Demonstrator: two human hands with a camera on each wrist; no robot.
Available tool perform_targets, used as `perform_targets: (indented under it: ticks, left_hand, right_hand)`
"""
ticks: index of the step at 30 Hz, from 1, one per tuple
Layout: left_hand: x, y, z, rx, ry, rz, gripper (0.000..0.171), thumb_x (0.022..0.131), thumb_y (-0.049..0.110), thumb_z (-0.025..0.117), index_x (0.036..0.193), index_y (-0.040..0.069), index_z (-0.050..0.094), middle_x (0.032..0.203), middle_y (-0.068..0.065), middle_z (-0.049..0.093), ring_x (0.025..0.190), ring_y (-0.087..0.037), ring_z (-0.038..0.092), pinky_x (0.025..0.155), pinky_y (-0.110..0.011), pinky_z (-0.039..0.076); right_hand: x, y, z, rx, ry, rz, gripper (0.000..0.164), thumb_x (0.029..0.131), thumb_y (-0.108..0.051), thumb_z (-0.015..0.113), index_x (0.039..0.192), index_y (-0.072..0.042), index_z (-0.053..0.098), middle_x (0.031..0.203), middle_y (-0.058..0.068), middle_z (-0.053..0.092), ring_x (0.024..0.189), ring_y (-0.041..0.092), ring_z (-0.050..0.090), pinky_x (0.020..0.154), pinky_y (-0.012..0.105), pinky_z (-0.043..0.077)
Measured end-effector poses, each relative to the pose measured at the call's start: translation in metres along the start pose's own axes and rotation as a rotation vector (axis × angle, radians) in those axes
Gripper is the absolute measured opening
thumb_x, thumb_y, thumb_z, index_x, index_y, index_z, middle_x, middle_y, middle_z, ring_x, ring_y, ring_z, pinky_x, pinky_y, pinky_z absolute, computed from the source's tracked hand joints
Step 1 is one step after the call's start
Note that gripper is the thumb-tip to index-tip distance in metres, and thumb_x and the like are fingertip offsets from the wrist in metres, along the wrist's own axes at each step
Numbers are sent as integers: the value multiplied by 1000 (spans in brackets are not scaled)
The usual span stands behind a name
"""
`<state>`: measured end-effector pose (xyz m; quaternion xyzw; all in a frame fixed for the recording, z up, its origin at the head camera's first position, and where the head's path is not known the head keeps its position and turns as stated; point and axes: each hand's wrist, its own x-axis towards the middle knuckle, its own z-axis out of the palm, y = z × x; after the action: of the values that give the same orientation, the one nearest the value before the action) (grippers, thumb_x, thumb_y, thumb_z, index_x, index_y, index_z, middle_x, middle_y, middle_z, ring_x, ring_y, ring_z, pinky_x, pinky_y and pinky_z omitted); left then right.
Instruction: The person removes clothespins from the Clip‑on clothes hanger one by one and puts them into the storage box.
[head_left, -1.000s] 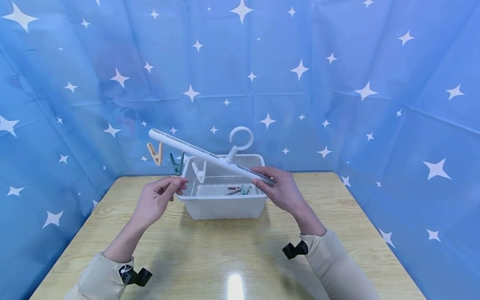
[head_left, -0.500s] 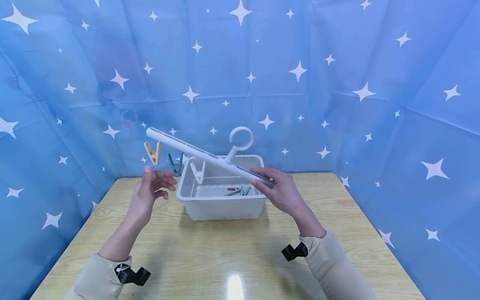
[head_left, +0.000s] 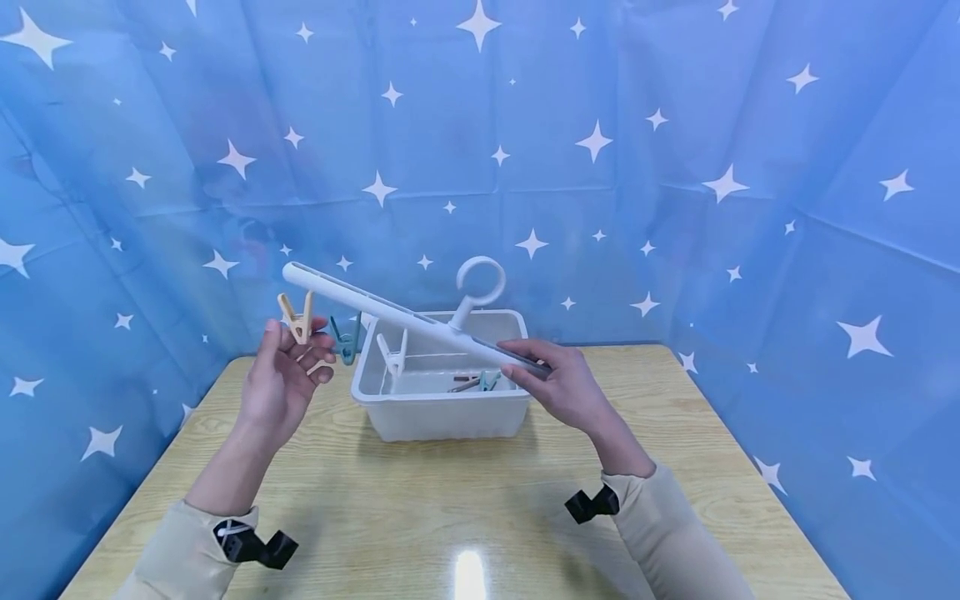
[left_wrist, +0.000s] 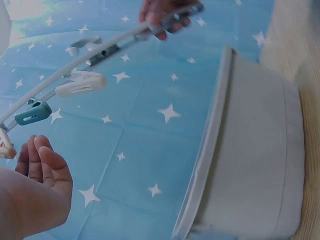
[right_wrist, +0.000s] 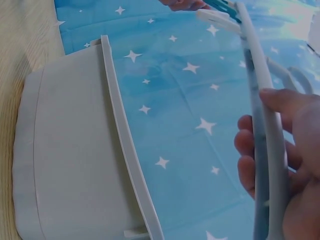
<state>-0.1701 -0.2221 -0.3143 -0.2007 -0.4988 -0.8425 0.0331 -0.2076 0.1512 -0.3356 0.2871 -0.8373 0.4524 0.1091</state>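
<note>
My right hand (head_left: 551,379) grips the lower right end of a white clip hanger (head_left: 375,304) with a ring hook on top. The hanger tilts above the bin, its left end raised. From it hang a yellow clothespin (head_left: 298,317) at the left end, a green clothespin (head_left: 347,340) and a white clothespin (head_left: 393,354). My left hand (head_left: 281,375) is raised palm up at the yellow clothespin, its fingers loosely bent and not closed round it. In the left wrist view the fingertips (left_wrist: 42,142) sit just below the clothespins; whether they touch the yellow one, I cannot tell.
A white plastic bin (head_left: 450,417) stands on the wooden table (head_left: 420,517) under the hanger. Inside it lie a light green clothespin (head_left: 489,382) and a brownish one (head_left: 467,382). A blue curtain (head_left: 637,208) with white stars hangs behind the table and at both sides.
My left hand has opened from a pinched pose, turned palm up and moved left to the yellow clothespin. The hanger's left end has shifted slightly left; my right hand still holds it.
</note>
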Motion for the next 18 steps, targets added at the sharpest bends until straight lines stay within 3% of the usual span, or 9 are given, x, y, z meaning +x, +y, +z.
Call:
perform_targets:
  ticks: [4,18]
  left_hand:
    - [2,3,0,-165,-70,-27,54,109,45,25,118,10,65,98,-1,68,87,-14,62,70,-27,43]
    - [6,6,2,-402,-195,-30,66,110,45,19,119,1,67,98,-7,72,88,-19,66,77,-30,50]
  right_hand:
    - [0,0,0,30,-25,10,33,96,-30,68,128,-24,68,109,7,70,83,17,63,67,26,53]
    - [-1,2,-1,42,-64,32,32,97,-34,66,128,-27,68,108,2,69,79,21,61,63,27,51]
